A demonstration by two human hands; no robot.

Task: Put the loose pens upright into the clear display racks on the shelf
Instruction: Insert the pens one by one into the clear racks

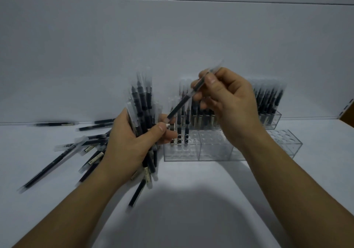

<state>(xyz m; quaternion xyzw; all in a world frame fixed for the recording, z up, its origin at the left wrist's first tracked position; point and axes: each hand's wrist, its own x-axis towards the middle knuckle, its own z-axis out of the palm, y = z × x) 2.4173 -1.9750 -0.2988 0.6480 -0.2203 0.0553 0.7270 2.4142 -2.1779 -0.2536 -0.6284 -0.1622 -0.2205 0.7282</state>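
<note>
In the front clear rack [214, 153], three dark pens [179, 129] upright in holes at its far left, with round holes across the rest of its top. Behind it, a dense row of upright pens [203, 113], base hidden by the right hand. Farther right, a full rack [275, 119] against the back wall [172, 46], and a low rack [287, 142] of round holes in front of it.

Left hand [130, 144] curled tight round a thick bundle of pens [142, 102], tips fanned upward. Right hand [229, 104] above the racks, fingers [210, 80] pinching one pen [182, 104] on a slant, lower end just beside the left thumb.

Loose pens [63, 153] scattered flat on the left of the white shelf [191, 209], a few along its back edge. Smooth shelf surface from the racks toward the viewer, between the two forearms.

Slim dark barrels, frosted caps, glossy see-through rack walls.
</note>
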